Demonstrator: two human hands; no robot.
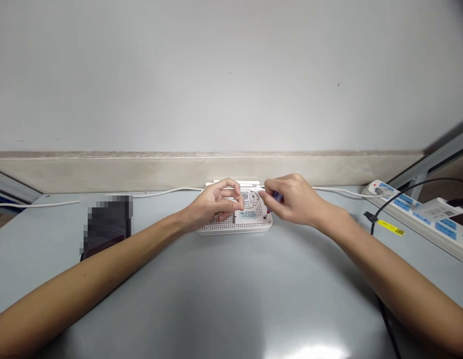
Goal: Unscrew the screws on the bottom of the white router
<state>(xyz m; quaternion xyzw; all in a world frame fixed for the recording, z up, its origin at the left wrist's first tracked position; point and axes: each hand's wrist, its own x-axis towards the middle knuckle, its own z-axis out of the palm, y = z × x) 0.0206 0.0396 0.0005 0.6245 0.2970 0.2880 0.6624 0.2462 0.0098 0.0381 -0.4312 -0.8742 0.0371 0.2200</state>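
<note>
A white Wi-Fi router lies with its vented underside up, its printed label facing me. My right hand is closed around a small screwdriver with a blue and red handle, mostly hidden by the fingers. It points down at the router's near right corner, by a dark round hole. Over the left part of the router is my left hand, thumb and index finger pinched together and the other fingers curled. Whether anything tiny sits in that pinch I cannot make out.
Behind the router a white cable runs along the wall. To the right lies a white power strip with a plugged-in adapter and a black cable with a yellow tag. A dark, partly pixelated device stands at the left.
</note>
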